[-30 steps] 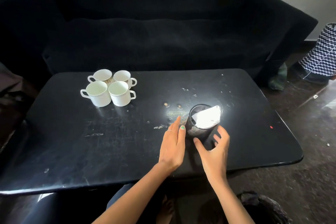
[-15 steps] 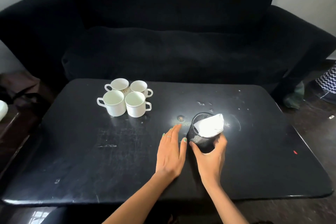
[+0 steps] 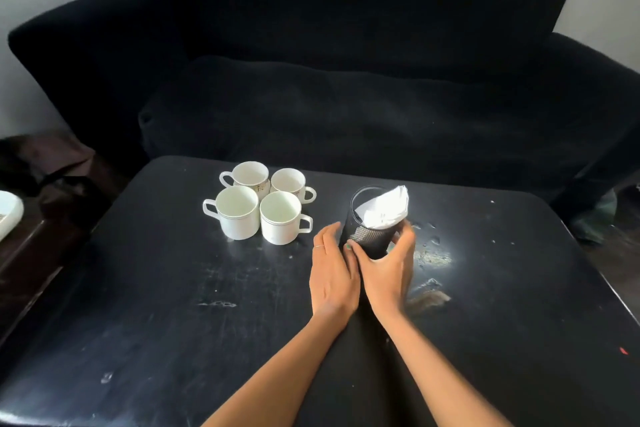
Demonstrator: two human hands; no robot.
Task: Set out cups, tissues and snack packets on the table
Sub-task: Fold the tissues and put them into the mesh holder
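Black scuffed worktop (image 3: 173, 305) fills the near view, both bare forearms reaching in from the bottom edge. Left hand (image 3: 332, 274) flat, fingers straight and together, resting against the left side of a black mesh holder (image 3: 372, 239), gripping nothing. Right hand (image 3: 389, 269) curled round the holder's near and right side, fingers (image 3: 407, 236) wrapped on it. White tissues (image 3: 386, 208) stick out of the holder top. Four white cups (image 3: 258, 203) clustered just left of it, upright, handles outward. Black sofa (image 3: 346, 80) behind.
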